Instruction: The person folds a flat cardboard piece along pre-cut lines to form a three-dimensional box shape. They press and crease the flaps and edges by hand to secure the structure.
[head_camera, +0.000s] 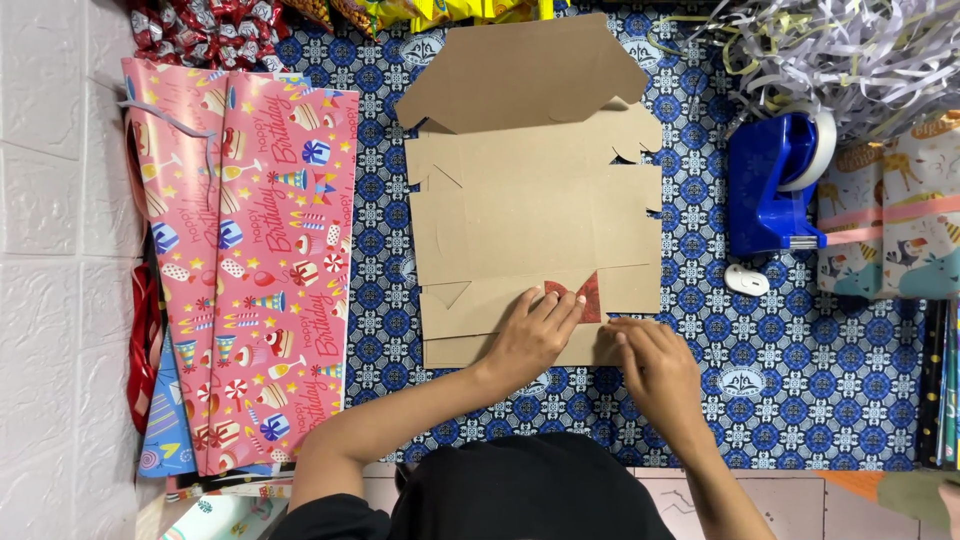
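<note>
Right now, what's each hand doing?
Left hand: open, flat on the cardboard box beside a red piece.
Right hand: fingers curled at the box's edge; grip unclear.

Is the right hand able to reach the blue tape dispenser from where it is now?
Probably yes. The right hand rests on the flat cardboard box, and only bare patterned cloth lies between it and the blue tape dispenser.
</note>
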